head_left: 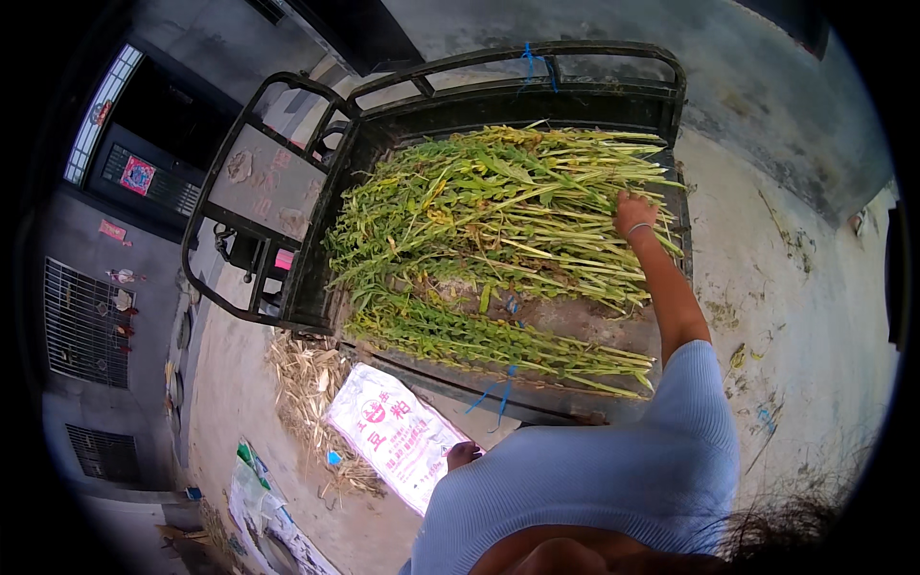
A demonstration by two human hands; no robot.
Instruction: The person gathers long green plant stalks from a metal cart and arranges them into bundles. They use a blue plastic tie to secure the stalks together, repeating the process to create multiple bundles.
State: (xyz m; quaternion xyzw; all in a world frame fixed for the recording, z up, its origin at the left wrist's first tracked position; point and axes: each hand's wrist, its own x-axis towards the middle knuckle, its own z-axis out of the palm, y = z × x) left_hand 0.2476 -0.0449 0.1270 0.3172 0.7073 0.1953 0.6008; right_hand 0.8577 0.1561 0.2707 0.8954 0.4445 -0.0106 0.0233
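Leafy green plant stalks [498, 201] lie in a wide heap across the bed of a three-wheeled cargo cart, with bare stems toward the right and yellowing leaves toward the left. My right hand [635, 213], with a thin band at the wrist, reaches over the cart's right end, its fingers curled around stem ends. A smaller row of the same stalks [498, 340] runs along the near side of the bed. Low by my waist, my left hand [464, 454] is closed at the edge of a white printed sack [398, 436]; my body hides part of this hand.
Dark metal rails [517, 59] edge the cart bed. Blue ties [498, 398] hang from its near side. Dry husks [311, 383] and a crumpled plastic bag [268, 508] lie on the ground at left. Beyond them stands a house wall with barred windows [86, 321]. Plant scraps litter the concrete [757, 287] at right.
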